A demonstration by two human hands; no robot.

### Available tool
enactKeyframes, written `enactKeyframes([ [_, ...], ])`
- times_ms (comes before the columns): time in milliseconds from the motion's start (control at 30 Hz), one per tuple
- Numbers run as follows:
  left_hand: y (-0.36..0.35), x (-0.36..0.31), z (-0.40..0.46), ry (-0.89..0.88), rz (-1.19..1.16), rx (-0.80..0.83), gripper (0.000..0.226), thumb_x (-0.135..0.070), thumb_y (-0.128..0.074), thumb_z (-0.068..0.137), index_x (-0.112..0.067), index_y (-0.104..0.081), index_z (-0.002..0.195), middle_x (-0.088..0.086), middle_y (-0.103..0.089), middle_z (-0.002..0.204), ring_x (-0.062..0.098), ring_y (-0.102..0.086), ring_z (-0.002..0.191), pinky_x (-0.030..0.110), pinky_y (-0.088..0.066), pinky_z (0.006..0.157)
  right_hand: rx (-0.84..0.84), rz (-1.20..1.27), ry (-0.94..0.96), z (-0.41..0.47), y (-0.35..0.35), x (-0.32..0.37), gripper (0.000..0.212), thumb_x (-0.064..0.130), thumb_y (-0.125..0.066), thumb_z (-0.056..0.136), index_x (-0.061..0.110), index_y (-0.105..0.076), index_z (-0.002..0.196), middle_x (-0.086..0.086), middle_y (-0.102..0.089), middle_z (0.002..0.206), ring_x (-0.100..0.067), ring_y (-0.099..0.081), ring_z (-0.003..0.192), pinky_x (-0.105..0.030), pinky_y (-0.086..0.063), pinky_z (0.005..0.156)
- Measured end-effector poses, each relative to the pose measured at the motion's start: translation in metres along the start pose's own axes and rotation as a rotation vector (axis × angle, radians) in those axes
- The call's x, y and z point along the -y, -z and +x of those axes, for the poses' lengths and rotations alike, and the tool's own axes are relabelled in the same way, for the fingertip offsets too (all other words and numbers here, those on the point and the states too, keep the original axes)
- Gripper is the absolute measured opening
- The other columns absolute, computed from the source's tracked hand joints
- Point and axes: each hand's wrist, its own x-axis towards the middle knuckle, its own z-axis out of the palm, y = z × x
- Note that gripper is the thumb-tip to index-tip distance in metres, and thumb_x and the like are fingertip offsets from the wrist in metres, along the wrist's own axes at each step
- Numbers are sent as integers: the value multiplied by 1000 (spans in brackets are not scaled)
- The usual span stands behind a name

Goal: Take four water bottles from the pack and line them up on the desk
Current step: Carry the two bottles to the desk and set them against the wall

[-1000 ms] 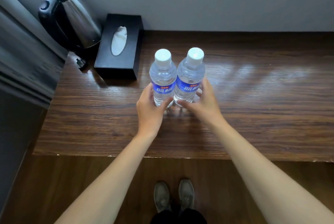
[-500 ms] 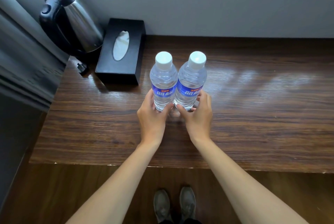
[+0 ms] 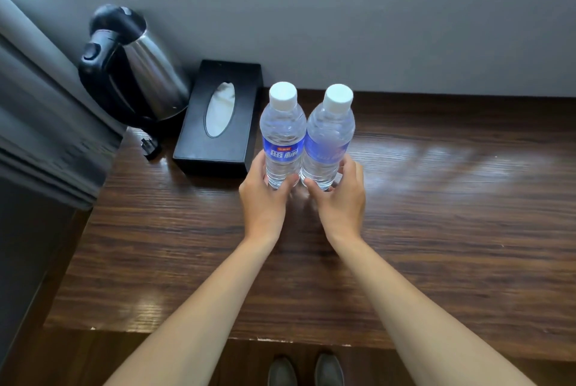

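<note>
Here, your widest reference is the dark wood-grain surface [image 3: 436, 229], with the steel kettle [image 3: 137, 74] and the black tissue box [image 3: 218, 124] at its far left near the wall. Just right of the box stand two clear water bottles, upright, side by side and touching — the left bottle [image 3: 282, 136] and the right bottle [image 3: 330, 136], both with white caps. Your left hand [image 3: 265, 195] is wrapped around the base of the left bottle, and your right hand [image 3: 341, 195] is closed around the base of the right one. The pack itself is not in view.

Judging from this, you are setting the first pair into the row. To do it well, keep both bases flat on the surface, square the pair to the back wall, and loosen your fingers gently so neither bottle rocks. Leave the open stretch to the right free — two more bottles appear to be needed there.

The left bottle's blue label faces you, with white characters and a small red patch above them, too blurred to read. The right bottle's label is turned partly away and is unreadable.
</note>
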Motion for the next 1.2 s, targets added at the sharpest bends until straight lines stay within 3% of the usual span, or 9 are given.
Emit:
enactKeyframes([
  [133, -6, 1, 19, -21, 28, -16, 55, -9, -84, 72, -36, -60, 115, -11, -74, 104, 6, -71, 100, 41, -57, 92, 1, 7, -9, 17, -9, 5, 62, 31, -84, 69, 24, -50, 120, 6, -56, 116, -10, -59, 100, -27, -51, 79],
  [200, -8, 3, 29, -27, 44, -7, 51, -10, -83, 73, -31, -61, 114, -10, -74, 104, 7, -71, 100, 42, -57, 91, -3, 12, -12, 24, -13, 7, 62, 30, -84, 69, 23, -50, 121, 5, -56, 117, -9, -58, 100, -22, -45, 78],
  [500, -25, 4, 68, -7, 34, -2, 54, -8, -79, 77, -24, -57, 123, -10, -72, 112, 7, -68, 106, 39, -55, 96, -30, 35, -30, 60, -29, 16, 59, 29, -85, 68, 24, -52, 117, 7, -56, 116, -2, -53, 93, -22, -43, 76],
  [633, -33, -1, 87, -4, 34, 10, 54, -7, -76, 80, -22, -55, 127, -10, -70, 114, 3, -67, 107, 25, -54, 93, -29, 58, -49, 76, -36, 19, 55, 30, -84, 69, 24, -52, 113, 8, -54, 114, -3, -52, 87, -22, -40, 73],
  [767, -40, -8, 106, -10, 54, 9, 52, -5, -74, 81, -22, -56, 126, -12, -69, 111, -3, -65, 99, 2, -46, 80, -36, 82, -50, 95, -45, 23, 55, 29, -84, 68, 25, -52, 113, 8, -54, 115, -6, -56, 91, -23, -44, 74],
  [1000, -50, -12, 131, 6, 92, -7, 45, -2, -68, 84, -20, -53, 122, -21, -62, 96, -18, -58, 88, -2, -42, 75, -60, 94, -49, 121, -59, 28, 51, 34, -83, 68, 27, -53, 108, 10, -54, 112, -9, -61, 91, -25, -51, 72],
  [1200, -58, -16, 151, -17, 129, -10, 53, 1, -65, 86, -14, -47, 133, -5, -63, 114, 4, -59, 100, -6, -40, 76, -88, 93, -28, 138, -70, 30, 53, 34, -82, 69, 24, -54, 112, 7, -55, 114, -9, -60, 93, -23, -47, 73],
])
